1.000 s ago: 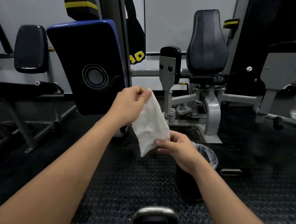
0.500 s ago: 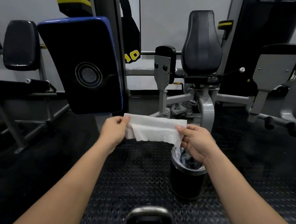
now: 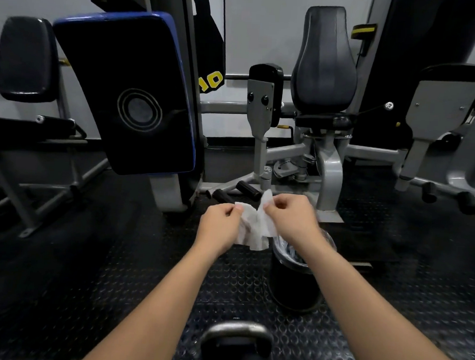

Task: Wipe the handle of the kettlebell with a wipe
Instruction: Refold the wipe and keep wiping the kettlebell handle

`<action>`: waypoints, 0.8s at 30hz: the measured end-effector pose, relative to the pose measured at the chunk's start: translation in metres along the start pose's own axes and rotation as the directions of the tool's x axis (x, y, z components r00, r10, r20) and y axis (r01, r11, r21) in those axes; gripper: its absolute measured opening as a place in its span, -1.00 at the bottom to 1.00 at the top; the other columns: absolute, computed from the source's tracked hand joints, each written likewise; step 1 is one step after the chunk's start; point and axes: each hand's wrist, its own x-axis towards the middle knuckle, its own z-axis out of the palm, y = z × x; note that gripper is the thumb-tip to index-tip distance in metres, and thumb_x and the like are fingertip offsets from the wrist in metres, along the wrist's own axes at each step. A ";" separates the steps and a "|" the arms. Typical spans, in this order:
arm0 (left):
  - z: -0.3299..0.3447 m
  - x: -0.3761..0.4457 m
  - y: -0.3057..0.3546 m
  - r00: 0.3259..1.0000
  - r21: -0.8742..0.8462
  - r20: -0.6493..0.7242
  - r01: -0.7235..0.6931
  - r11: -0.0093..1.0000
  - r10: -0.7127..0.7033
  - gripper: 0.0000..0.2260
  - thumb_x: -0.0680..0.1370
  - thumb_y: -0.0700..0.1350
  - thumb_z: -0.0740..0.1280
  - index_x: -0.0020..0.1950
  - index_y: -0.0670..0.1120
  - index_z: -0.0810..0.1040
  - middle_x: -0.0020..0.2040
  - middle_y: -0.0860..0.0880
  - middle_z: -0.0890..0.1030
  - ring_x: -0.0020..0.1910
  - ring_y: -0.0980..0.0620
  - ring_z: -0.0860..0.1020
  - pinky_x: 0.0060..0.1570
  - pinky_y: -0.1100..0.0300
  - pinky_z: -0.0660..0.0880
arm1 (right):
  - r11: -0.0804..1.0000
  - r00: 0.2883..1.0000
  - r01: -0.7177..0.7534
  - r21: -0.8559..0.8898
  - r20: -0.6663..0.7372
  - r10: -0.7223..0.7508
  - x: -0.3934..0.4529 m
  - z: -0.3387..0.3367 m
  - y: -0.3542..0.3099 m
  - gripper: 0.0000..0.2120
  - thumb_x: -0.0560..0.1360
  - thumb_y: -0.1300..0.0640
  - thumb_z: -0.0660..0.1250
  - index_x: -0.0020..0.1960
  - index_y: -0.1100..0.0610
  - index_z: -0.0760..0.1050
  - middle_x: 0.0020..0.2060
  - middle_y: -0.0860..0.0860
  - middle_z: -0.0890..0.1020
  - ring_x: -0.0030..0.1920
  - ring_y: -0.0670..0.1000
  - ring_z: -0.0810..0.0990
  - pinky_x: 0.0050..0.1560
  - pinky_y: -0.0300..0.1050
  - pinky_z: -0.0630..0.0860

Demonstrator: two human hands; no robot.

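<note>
A black kettlebell (image 3: pixel 235 352) with a grey metal handle (image 3: pixel 235 327) stands on the floor at the bottom centre, between my forearms. Well above it I hold a white wipe (image 3: pixel 254 231) in front of me. My left hand (image 3: pixel 220 225) pinches its left top corner and my right hand (image 3: pixel 292 217) pinches its right top corner. The two hands are close together, so the wipe hangs crumpled and folded between them. Neither hand touches the kettlebell.
A small black bin (image 3: pixel 294 283) with a plastic liner stands just under my right wrist. A blue-edged black pad (image 3: pixel 130 89) and a grey seated machine (image 3: pixel 324 82) rise behind. The floor is black studded rubber (image 3: pixel 113 283).
The wipe was stretched wide between my hands half a second ago. My hands have since come together, folding it into a crumpled bunch.
</note>
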 end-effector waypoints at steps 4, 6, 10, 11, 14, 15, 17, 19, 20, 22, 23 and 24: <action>-0.001 0.001 0.007 0.980 -0.389 0.122 0.194 0.901 -0.158 -0.25 0.41 0.51 0.28 -0.12 -0.22 0.68 -0.26 -0.12 0.70 -0.21 -0.13 0.67 -0.10 0.02 0.57 | 0.986 0.956 0.165 -0.024 0.249 -0.154 -0.019 0.008 -0.018 -0.82 0.49 -0.03 0.36 -0.01 0.00 0.69 -0.13 -0.05 0.73 -0.06 -0.03 0.68 -0.01 0.00 0.62; -0.006 0.001 0.006 0.969 -0.503 0.180 0.238 0.831 -0.168 -0.28 0.33 0.46 0.45 -0.01 -0.22 0.71 -0.11 -0.22 0.74 -0.07 -0.17 0.73 0.05 -0.06 0.65 | 0.978 0.914 0.209 -0.018 0.360 -0.189 -0.023 0.005 -0.019 -0.82 0.45 -0.01 0.35 -0.01 -0.09 0.69 -0.14 -0.13 0.72 -0.11 -0.13 0.64 -0.05 -0.05 0.59; -0.019 0.003 0.001 0.963 -0.518 0.235 0.240 0.821 -0.133 -0.65 0.49 -0.13 0.56 0.24 -0.18 0.66 0.04 -0.13 0.76 0.06 -0.12 0.72 0.18 -0.12 0.63 | 0.962 0.989 0.015 0.274 0.137 -0.055 -0.010 -0.006 -0.004 -0.88 0.42 0.18 0.39 -0.13 0.02 0.68 -0.17 -0.01 0.72 -0.10 0.03 0.65 -0.12 0.03 0.58; -0.023 0.003 0.002 0.953 -0.529 0.276 0.261 0.807 -0.127 -0.67 0.51 -0.21 0.52 0.26 -0.19 0.64 0.06 -0.13 0.75 0.07 -0.12 0.72 0.14 -0.10 0.64 | 0.930 0.994 -0.048 0.364 0.106 0.009 -0.008 -0.009 0.000 -0.88 0.44 0.19 0.44 -0.04 0.03 0.66 -0.09 0.01 0.71 0.00 0.06 0.66 -0.07 0.01 0.58; -0.032 0.003 0.006 0.907 -0.578 0.416 0.315 0.753 -0.060 -0.71 0.56 -0.25 0.45 0.29 -0.19 0.61 0.13 -0.17 0.73 0.13 -0.16 0.70 0.10 -0.10 0.65 | 0.767 0.931 -0.296 0.569 0.351 0.099 -0.007 -0.008 0.009 -0.47 0.38 -0.03 0.55 0.28 0.13 0.53 0.10 0.08 0.69 0.13 0.07 0.65 0.20 0.21 0.55; -0.033 0.003 0.007 0.894 -0.591 0.446 0.326 0.738 -0.037 -0.70 0.57 -0.25 0.44 0.30 -0.19 0.60 0.15 -0.19 0.72 0.14 -0.18 0.70 0.11 -0.11 0.64 | 0.738 0.894 -0.363 0.569 0.436 0.103 -0.011 -0.007 0.007 -0.43 0.38 -0.04 0.55 0.29 0.18 0.53 0.11 0.13 0.69 0.10 0.09 0.66 0.19 0.23 0.56; -0.036 0.004 0.009 0.887 -0.584 0.463 0.314 0.748 -0.011 -0.70 0.58 -0.25 0.42 0.32 -0.21 0.58 0.17 -0.21 0.71 0.15 -0.19 0.69 0.11 -0.11 0.64 | 0.719 0.852 -0.418 0.554 0.515 0.099 -0.016 -0.005 0.002 -0.60 0.46 0.08 0.48 0.23 0.25 0.57 0.09 0.20 0.69 0.02 0.14 0.68 0.03 0.13 0.61; -0.040 0.005 0.010 0.892 -0.566 0.452 0.295 0.770 -0.009 -0.68 0.58 -0.28 0.41 0.34 -0.23 0.56 0.17 -0.22 0.71 0.13 -0.18 0.70 0.04 -0.04 0.68 | 0.705 0.857 -0.420 0.571 0.506 0.100 -0.016 -0.007 0.000 -0.67 0.48 0.25 0.44 0.20 0.33 0.56 0.09 0.26 0.67 -0.02 0.18 0.67 -0.04 0.10 0.60; -0.043 0.005 0.009 0.894 -0.568 0.448 0.295 0.768 -0.012 -0.68 0.58 -0.31 0.41 0.34 -0.24 0.56 0.16 -0.22 0.71 0.12 -0.17 0.70 -0.03 0.01 0.69 | 0.700 0.866 -0.416 0.581 0.489 0.109 -0.013 -0.009 0.001 -0.67 0.47 0.30 0.43 0.20 0.38 0.53 0.09 0.28 0.66 -0.04 0.20 0.66 -0.05 0.10 0.58; -0.049 0.006 0.006 0.880 -0.584 0.476 0.325 0.744 -0.011 -0.66 0.55 -0.37 0.41 0.33 -0.23 0.55 0.17 -0.23 0.70 0.10 -0.13 0.71 -0.09 0.12 0.69 | 0.693 0.881 -0.403 0.598 0.458 0.118 -0.010 -0.013 0.002 -0.66 0.46 0.38 0.41 0.21 0.44 0.48 0.06 0.30 0.64 -0.06 0.23 0.62 -0.10 0.09 0.56; -0.051 0.006 0.004 0.868 -0.593 0.496 0.338 0.731 0.001 -0.63 0.53 -0.41 0.41 0.32 -0.23 0.55 0.17 -0.23 0.70 0.11 -0.13 0.71 -0.09 0.15 0.68 | 0.687 0.883 -0.398 0.608 0.457 0.107 -0.009 -0.016 0.004 -0.67 0.45 0.43 0.39 0.20 0.44 0.49 0.04 0.29 0.65 -0.05 0.24 0.63 -0.09 0.09 0.58; -0.053 0.006 0.002 0.862 -0.597 0.506 0.336 0.728 0.018 -0.62 0.50 -0.44 0.42 0.31 -0.23 0.57 0.17 -0.24 0.70 0.11 -0.12 0.71 -0.08 0.17 0.68 | 0.682 0.878 -0.396 0.615 0.470 0.086 -0.008 -0.018 0.006 -0.67 0.44 0.48 0.37 0.19 0.41 0.51 0.02 0.27 0.65 -0.03 0.24 0.64 -0.06 0.10 0.60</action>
